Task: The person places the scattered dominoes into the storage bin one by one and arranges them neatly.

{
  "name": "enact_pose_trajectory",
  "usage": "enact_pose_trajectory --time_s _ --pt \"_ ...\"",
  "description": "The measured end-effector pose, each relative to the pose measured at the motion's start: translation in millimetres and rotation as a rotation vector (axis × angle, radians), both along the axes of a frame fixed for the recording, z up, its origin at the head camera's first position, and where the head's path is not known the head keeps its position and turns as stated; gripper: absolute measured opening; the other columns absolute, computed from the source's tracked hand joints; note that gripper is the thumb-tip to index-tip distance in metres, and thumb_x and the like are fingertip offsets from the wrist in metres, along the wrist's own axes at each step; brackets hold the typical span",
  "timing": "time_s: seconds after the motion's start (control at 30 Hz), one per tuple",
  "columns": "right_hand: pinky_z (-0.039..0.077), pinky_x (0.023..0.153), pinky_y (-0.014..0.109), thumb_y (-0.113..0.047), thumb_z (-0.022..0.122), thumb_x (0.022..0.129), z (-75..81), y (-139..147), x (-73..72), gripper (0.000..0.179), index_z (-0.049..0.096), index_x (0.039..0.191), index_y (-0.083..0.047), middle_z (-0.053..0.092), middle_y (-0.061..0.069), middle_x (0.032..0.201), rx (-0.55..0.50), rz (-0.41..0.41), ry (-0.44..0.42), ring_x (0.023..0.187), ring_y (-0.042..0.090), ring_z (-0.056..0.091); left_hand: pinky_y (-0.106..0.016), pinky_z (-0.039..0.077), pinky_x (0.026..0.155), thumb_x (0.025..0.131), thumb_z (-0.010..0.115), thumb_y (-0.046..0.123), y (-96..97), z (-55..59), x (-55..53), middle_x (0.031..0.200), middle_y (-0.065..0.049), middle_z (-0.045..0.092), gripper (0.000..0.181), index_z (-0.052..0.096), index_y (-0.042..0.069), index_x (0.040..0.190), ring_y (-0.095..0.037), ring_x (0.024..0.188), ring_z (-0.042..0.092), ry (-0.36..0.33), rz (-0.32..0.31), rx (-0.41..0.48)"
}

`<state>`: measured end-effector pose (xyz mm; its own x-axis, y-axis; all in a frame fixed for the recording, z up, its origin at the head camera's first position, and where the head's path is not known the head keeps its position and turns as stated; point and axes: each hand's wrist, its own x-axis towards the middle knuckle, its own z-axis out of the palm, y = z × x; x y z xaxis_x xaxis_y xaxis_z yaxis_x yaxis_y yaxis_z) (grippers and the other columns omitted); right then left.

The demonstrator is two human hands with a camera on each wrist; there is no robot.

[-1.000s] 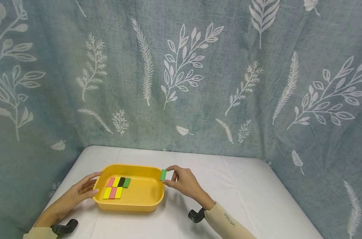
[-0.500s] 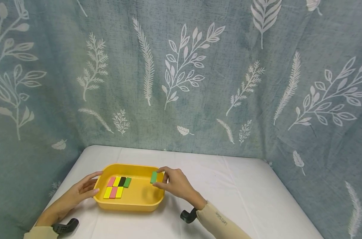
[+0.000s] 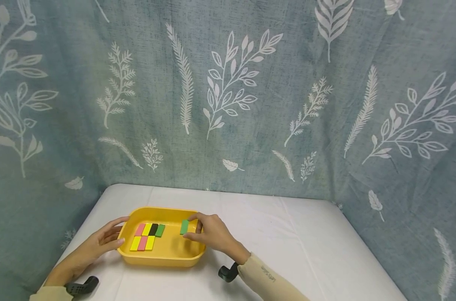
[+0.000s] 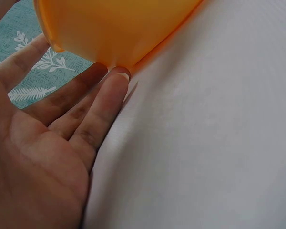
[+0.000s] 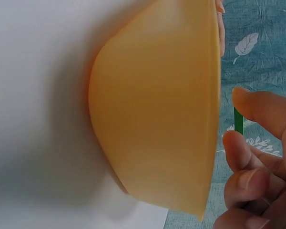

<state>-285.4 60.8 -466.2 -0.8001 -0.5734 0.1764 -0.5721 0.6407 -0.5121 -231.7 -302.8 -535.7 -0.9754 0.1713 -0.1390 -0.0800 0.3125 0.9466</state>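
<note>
A yellow plastic tray (image 3: 160, 260) with rounded corners stands on the white-covered table. On its floor, at the left, flat rectangular tiles lie in two rows: pink, yellow, black and green (image 3: 160, 230) behind, then yellow, pink (image 3: 142, 243) and yellow in front. My right hand (image 3: 216, 236) reaches over the tray's right rim and pinches a green tile (image 3: 184, 227) between thumb and finger, held up on edge above the tray floor. My left hand (image 3: 94, 246) spans the tray's left end, its spread fingertips (image 4: 115, 88) touching the outer wall.
A white cloth (image 3: 280, 246) covers the table. Blue-green curtains (image 3: 228, 104) with white leaf prints hang behind and at both sides. Each wrist wears a black curved device, one by the left sleeve (image 3: 83, 286) and one by the right sleeve (image 3: 229, 272).
My right hand has moved left, carrying the green tile from the tray's right rim to over its inside. My left hand and the tiles on the tray floor have stayed put.
</note>
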Motion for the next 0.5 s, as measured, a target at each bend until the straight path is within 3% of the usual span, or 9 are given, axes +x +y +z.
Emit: enact_pose_trajectory --time_s 0.23,0.43,0.5 --pt "0.041 0.051 0.017 -0.040 0.081 0.090 -0.9 -9.3 1.8 0.047 0.071 0.123 -0.009 0.058 -0.016 0.067 0.015 0.036 0.041 0.050 0.000 0.046 -0.066 0.036 0.111 0.100 0.069 0.034 0.2 -0.4 1.1 0.160 -0.032 0.029 0.083 0.019 0.016 0.165 -0.053 0.144 0.033 0.019 -0.007 0.008" --pt "0.047 0.075 0.021 -0.041 0.081 0.090 -4.0 -18.2 1.4 0.047 0.072 0.123 -0.010 0.058 -0.018 0.066 0.044 0.057 0.061 0.050 0.000 0.046 -0.065 0.038 0.111 0.100 0.069 0.034 0.2 -1.2 0.6 0.159 -0.032 0.030 0.083 0.020 0.016 0.165 -0.052 0.144 0.034 0.016 -0.004 0.012" --pt "0.047 0.074 0.020 -0.041 0.081 0.089 -5.5 -21.1 1.5 0.047 0.072 0.123 -0.010 0.057 -0.018 0.065 0.054 0.061 0.054 0.050 0.000 0.047 -0.065 0.038 0.111 0.100 0.069 0.034 0.3 -1.6 0.6 0.159 -0.032 0.029 0.084 0.020 0.016 0.165 -0.052 0.144 0.034 0.014 -0.003 0.009"
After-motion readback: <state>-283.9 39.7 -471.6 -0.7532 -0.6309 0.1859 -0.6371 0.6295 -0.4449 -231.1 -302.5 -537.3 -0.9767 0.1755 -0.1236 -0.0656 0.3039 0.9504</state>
